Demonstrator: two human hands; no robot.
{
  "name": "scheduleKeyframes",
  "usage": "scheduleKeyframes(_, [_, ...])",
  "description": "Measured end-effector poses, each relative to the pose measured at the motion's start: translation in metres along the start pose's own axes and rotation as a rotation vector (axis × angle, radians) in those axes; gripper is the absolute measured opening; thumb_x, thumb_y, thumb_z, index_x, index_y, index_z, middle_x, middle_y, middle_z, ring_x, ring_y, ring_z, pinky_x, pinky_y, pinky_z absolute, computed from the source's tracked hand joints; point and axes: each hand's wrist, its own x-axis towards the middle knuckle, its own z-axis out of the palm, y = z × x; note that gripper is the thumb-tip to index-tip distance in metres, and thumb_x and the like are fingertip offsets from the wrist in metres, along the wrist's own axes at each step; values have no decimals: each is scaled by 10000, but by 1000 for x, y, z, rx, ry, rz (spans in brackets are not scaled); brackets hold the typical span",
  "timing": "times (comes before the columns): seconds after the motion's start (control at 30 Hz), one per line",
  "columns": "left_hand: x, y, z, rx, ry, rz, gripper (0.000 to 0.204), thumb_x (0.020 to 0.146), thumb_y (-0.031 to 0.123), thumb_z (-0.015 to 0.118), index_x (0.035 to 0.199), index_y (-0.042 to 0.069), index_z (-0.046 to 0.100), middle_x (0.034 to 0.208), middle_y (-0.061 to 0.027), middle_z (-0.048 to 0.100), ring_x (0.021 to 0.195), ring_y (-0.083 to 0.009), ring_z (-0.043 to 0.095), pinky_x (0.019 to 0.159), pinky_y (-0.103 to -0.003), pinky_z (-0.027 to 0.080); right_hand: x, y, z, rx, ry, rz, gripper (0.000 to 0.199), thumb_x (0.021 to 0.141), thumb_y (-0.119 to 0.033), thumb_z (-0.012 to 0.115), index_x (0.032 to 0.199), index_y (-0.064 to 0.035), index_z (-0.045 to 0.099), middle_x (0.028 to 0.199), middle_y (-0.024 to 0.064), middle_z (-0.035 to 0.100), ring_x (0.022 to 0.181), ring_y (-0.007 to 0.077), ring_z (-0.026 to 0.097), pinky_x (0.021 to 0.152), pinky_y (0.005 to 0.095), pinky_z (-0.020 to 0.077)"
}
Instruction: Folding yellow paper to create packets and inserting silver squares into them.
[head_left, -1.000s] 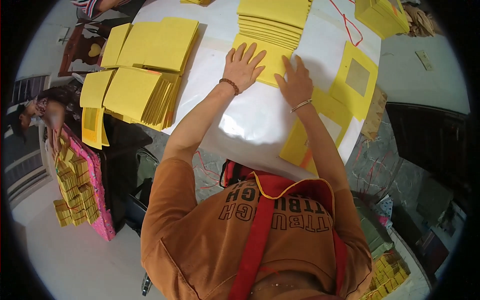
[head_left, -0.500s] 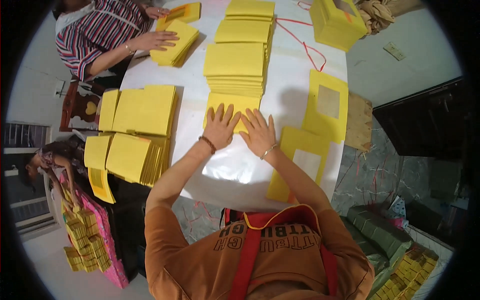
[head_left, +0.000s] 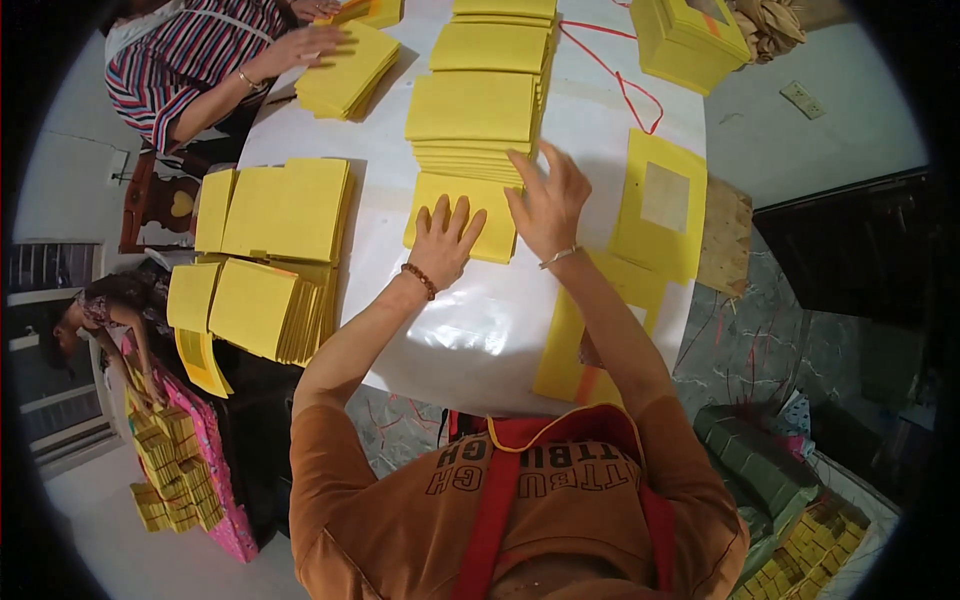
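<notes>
My left hand [head_left: 443,243] lies flat with fingers spread on a flat yellow paper piece [head_left: 495,225], which looks like an envelope or folded bag. Just right of that piece, my right hand [head_left: 550,205] is lifted, thumb and fingers apart, with nothing seen in it. Its fingertips are close to the overlapping row of yellow paper pieces [head_left: 470,105] that runs away from me up the table. Whether the right thumb touches the paper's edge, I cannot tell.
Yellow stacks [head_left: 285,215] stand on the left. Windowed yellow sheets [head_left: 625,215] lie by the right edge, near a red string [head_left: 625,90] and a yellow block [head_left: 685,50]. At the far left, another person's hand [head_left: 305,48] rests on a yellow stack [head_left: 350,75].
My right hand has lifted off the yellow paper and moved up and to the right. The left hand stays flat on it. The view has shifted slightly.
</notes>
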Motion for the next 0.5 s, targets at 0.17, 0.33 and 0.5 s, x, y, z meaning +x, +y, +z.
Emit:
scheduleKeyframes(0.17, [1,2,4,7,16,-6,715,658,140,645,1306,109,343,1301,-187,338,1185,-405,322,896,-575,321,36,10,14,-295,-183,-307,592,661,-225,689,1209,-296,474,1227,36,453,1176,228,366,905,541,262])
scheduleKeyframes(0.33, [2,-1,8,1,54,-14,756,609,130,671,1297,121,356,1298,-174,348,1190,-388,323,914,-564,311,28,37,43,-299,-355,-327,665,646,-235,715,1247,-307,440,1191,19,481,1126,229,428,855,500,352])
scheduleKeyframes(0.5, [15,-11,4,-79,96,-14,683,640,73,620,1279,118,384,1296,-178,349,1179,-403,326,879,-594,313,42,47,53,-121,-324,-312,643,638,-168,713,1224,-279,473,1148,36,495,1079,245,459,781,364,467])
